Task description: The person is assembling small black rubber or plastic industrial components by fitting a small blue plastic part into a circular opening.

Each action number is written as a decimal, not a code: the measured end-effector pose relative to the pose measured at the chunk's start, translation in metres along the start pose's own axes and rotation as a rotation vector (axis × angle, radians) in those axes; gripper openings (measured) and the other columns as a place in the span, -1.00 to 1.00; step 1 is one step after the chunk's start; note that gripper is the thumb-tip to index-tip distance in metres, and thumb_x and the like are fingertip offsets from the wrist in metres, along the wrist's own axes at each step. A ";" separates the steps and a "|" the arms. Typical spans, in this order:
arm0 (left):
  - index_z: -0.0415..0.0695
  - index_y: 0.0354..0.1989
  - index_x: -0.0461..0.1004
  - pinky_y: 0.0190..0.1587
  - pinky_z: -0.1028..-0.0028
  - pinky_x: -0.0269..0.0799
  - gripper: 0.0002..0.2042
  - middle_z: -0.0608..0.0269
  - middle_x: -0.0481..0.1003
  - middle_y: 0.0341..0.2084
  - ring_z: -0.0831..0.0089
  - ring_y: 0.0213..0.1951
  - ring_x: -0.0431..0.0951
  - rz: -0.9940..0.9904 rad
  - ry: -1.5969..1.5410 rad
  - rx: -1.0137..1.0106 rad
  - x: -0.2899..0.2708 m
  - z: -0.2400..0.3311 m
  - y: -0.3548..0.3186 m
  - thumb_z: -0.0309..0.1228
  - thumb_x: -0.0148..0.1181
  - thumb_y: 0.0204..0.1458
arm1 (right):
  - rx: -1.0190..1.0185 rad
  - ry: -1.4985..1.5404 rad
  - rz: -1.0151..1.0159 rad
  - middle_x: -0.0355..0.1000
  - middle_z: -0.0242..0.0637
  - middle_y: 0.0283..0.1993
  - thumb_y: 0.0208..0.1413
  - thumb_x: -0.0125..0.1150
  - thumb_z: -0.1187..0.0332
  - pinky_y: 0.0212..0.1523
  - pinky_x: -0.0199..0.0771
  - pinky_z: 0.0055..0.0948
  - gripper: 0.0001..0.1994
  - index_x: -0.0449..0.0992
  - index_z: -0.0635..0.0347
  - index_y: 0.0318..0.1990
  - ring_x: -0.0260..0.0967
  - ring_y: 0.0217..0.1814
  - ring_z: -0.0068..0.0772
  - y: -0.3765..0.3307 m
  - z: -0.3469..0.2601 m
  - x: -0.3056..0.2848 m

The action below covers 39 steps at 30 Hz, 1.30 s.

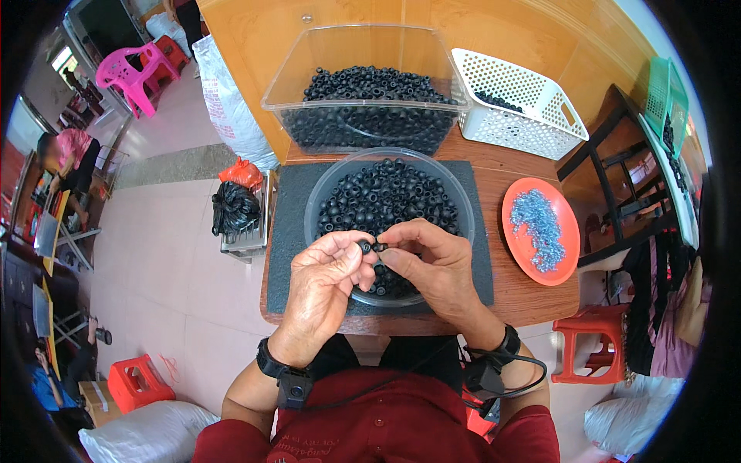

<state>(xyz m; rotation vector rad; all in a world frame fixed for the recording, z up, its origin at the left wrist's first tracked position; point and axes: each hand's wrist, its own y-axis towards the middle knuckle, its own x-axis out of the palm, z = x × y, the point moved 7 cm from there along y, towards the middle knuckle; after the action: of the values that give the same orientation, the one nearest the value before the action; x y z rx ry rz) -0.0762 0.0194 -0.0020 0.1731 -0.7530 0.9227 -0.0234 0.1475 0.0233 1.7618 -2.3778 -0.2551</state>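
Note:
Over the near half of a round clear tub, both my hands meet at their fingertips. My left hand pinches a small round black part with a hollow end, between thumb and forefinger. Against it, my right hand grips another small dark piece, mostly covered by the fingers. The two pieces touch or nearly touch; whether they are joined I cannot tell. Many similar black hollow parts fill the tub, which sits on a dark grey mat.
Behind the tub stand a large clear bin of black parts and a white perforated basket. An orange plate with small bluish clear pieces lies at right on the wooden table. Red stools and sacks surround it; people sit far left.

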 end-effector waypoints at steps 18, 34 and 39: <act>-0.34 -0.17 0.44 -0.50 0.52 0.43 -0.84 0.07 0.54 -0.45 0.44 -0.49 0.53 -0.024 0.117 0.021 0.007 -0.014 0.001 -0.56 0.08 0.08 | -0.340 -0.356 0.115 0.46 -0.33 -0.42 -0.17 0.25 0.56 -0.32 0.30 -0.43 -0.85 0.54 0.20 -0.36 0.33 -0.37 -0.36 -0.009 -0.026 -0.007; -0.35 -0.15 0.42 -0.48 0.56 0.44 -0.82 0.12 0.52 -0.42 0.48 -0.47 0.52 -0.021 0.285 0.164 0.017 -0.015 -0.003 -0.56 0.08 0.09 | -0.450 -0.579 0.101 0.39 -0.29 -0.47 -0.22 0.21 0.58 -0.40 0.28 -0.35 -0.84 0.51 0.22 -0.38 0.27 -0.42 -0.24 -0.010 -0.043 -0.006; -0.35 -0.14 0.41 -0.51 0.56 0.44 -0.82 0.11 0.52 -0.42 0.48 -0.47 0.52 -0.026 0.289 0.119 0.014 -0.020 -0.002 -0.57 0.07 0.09 | -0.503 -0.655 0.062 0.37 -0.27 -0.48 -0.25 0.18 0.59 -0.41 0.27 -0.33 -0.82 0.49 0.21 -0.39 0.25 -0.44 -0.23 -0.011 -0.044 -0.003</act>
<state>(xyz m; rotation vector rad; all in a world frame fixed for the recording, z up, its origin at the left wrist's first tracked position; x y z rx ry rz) -0.0588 0.0362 -0.0073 0.1498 -0.4276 0.9442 -0.0016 0.1455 0.0632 1.5005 -2.4131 -1.4677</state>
